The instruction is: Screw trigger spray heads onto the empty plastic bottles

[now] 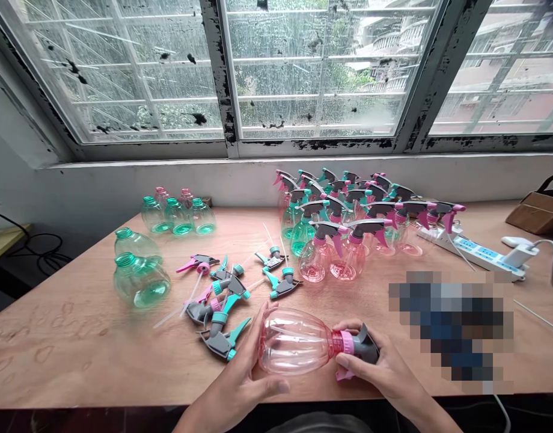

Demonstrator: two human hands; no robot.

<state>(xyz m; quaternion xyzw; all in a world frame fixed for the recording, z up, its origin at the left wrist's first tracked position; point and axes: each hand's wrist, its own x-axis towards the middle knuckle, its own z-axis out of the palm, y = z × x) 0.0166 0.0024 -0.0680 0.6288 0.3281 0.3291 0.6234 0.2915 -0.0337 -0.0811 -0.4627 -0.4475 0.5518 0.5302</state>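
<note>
A clear pink spray bottle [297, 341] lies sideways between my hands above the table's front edge, its base toward the left. My left hand [252, 367] is wrapped around the base end. With its fingers closed round the pink collar and grey spray head [365, 344], my right hand [371, 361] grips the other end. The spray head sits on the bottle's neck; how tightly I cannot tell. Left of the bottle lie several loose trigger spray heads [219, 337], grey with teal or pink parts, some with thin clear tubes.
Several capless green bottles [143, 282] stand or lean at the left, with pink ones [186, 197] behind. A crowd of bottles with spray heads [315, 258] fills the back middle. To the right are a white power strip [488, 255], a brown bag [540, 207] and a blurred patch.
</note>
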